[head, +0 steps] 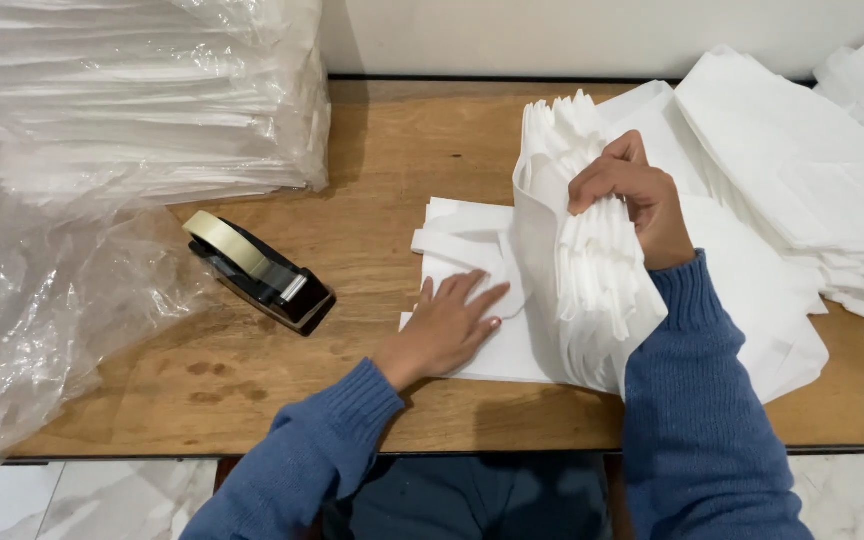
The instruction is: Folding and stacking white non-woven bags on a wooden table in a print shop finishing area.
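Note:
My right hand [634,198] grips the upper edge of a thick bundle of folded white fabric bags [582,290], holding it upright on edge at the middle of the wooden table [382,180]. My left hand [449,322] lies flat, fingers spread, on a single white bag [457,245] spread on the table just left of the bundle. Both arms wear blue knitted sleeves.
A black tape dispenser [262,272] with a tan roll sits to the left of my hands. Clear plastic wrapping around stacked white bags [122,110] fills the far left. More white bags [802,180] are piled at the right. The table's front edge runs below my arms.

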